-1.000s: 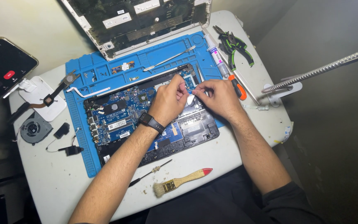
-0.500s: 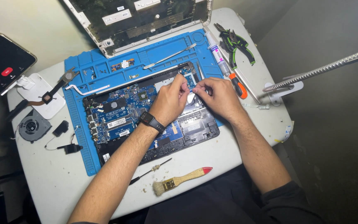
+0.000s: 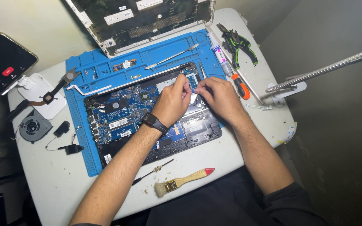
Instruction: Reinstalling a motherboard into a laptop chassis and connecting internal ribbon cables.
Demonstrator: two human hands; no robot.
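While both hands are bunched together over the far right part of the open laptop [image 3: 147, 121], the left hand [image 3: 173, 100] has its fingers curled and pinched down on something tiny at the top edge of the board, too small for me to make out. The right hand [image 3: 218, 97] is curled the same way, fingertips pressing on a small white piece [image 3: 193, 98] that sits between the two hands, right on the laptop's insides. There's a dark watch [image 3: 154, 122] on the left wrist.

The laptop has its bottom off, blue circuit board showing on the left half, and it lies on a blue mat [image 3: 80, 138] that covers most of the white table [image 3: 55, 184]. Up on the mat's far strip there's a thin metal spudger [image 3: 170, 57] and a few loose bits. Just right of the hands lie a syringe-like tube [image 3: 221, 56], an orange-handled screwdriver [image 3: 240, 86], and green-handled pliers [image 3: 239, 46] further back.

Near edge of the table: a wooden brush [image 3: 183, 182] with a red tip, and a skinny black screwdriver [image 3: 152, 171] beside it. Off to the left, well apart from the hands, sit a pulled-out fan [image 3: 34, 125], a small black part with a wire [image 3: 68, 147], and a phone [image 3: 1, 67] with its screen lit. The laptop's lid [image 3: 147, 19] stands behind the mat.
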